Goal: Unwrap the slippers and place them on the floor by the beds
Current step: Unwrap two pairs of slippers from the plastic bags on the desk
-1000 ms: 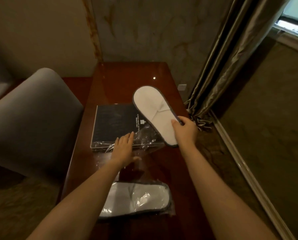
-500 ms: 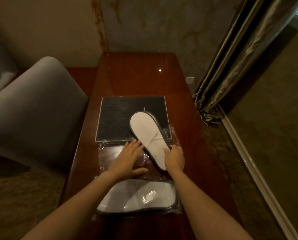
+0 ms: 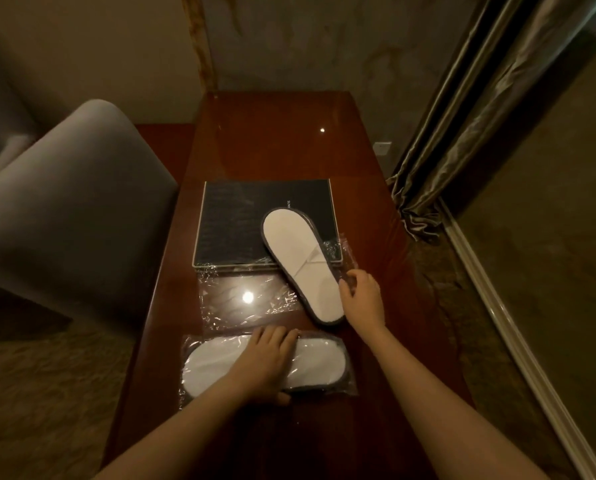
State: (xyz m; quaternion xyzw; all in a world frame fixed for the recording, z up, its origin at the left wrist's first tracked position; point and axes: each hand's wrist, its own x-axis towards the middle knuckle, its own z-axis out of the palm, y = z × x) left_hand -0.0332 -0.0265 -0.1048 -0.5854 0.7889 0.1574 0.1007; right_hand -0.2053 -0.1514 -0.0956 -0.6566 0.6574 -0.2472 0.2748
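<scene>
An unwrapped pair of white slippers with grey trim (image 3: 300, 261) lies flat on the wooden table (image 3: 275, 143), its toe end resting on a black folder (image 3: 237, 223). My right hand (image 3: 364, 301) is at the slippers' right edge with loosely curled fingers that just touch it. An empty clear plastic wrapper (image 3: 248, 299) lies crumpled between the folder and a second pair of slippers, wrapped in plastic (image 3: 320, 372), near the front of the table. My left hand (image 3: 265, 363) lies across that packet, with fingers over its far edge and thumb at its near edge.
A grey upholstered chair (image 3: 67, 209) stands close to the table's left side. Shiny curtains (image 3: 469, 109) hang at the right, above a carpeted floor (image 3: 549, 237) with a pale skirting strip. A wall stands behind the table. No bed is in view.
My right hand lowered the unwrapped slippers from the air onto the table and folder and loosened its hold. My left hand moved off the empty wrapper, back onto the wrapped pair.
</scene>
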